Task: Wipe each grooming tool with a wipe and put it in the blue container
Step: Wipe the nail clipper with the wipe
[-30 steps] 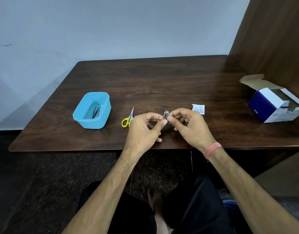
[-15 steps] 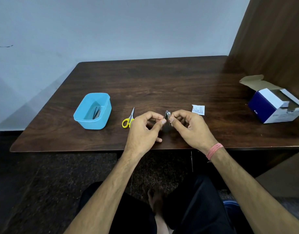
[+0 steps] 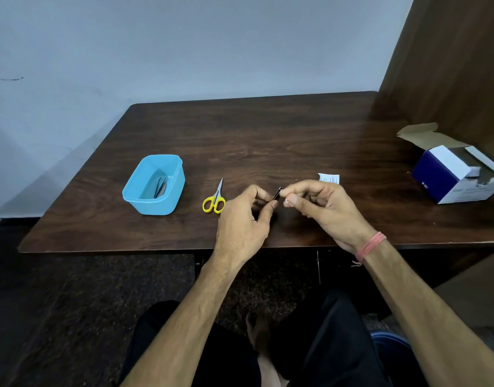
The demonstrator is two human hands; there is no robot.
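Dark wood bench (image 3: 268,135) against a pale wall carries the blue container (image 3: 145,202), already holding slim tools, with yellow scissors (image 3: 214,201) just beside it awaiting their turn. Above the near edge, the left hand (image 3: 245,219) pinches a small metal clipper (image 3: 277,193) steady while the right hand (image 3: 324,208), fingers curled, pinches a white wipe (image 3: 287,201) against it.

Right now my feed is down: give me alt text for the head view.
Over a dark wooden table, the left hand pinches a small metal nail clipper while the right hand pinches a white wipe beside it. Yellow-handled scissors lie left of the hands, beside a blue container already holding tools.
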